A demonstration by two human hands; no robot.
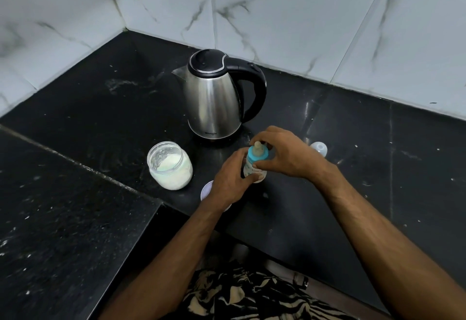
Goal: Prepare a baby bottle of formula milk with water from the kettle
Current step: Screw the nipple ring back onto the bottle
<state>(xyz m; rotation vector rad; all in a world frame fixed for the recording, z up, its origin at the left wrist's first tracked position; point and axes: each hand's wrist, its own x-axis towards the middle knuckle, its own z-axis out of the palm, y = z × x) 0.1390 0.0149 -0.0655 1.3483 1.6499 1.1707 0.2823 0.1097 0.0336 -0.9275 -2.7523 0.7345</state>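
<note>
**Bottle held in both hands, counter, near front edge**

My left hand point(230, 177) is curled round the body of the bottle point(249, 168), fingers wrapped on its lower part. My right hand point(282, 154) is curled over the top; thumb and fingers pinch the blue collar point(257, 155), with the teat point(257, 146) showing between them. Bottle upright, its base on or just above the counter point(100, 118); cannot tell which.

Lid point(207, 189) lies flat just left of the bottle, partly under my left wrist, near the counter's front edge. Jar point(169, 165), open, with white powder inside, stands further left, apart from the lid. Kettle point(216, 95) stands behind the bottle toward the back wall, lid shut, spout left, handle right. Clear cap point(319, 148) sits on the counter just beyond my right hand.
</note>
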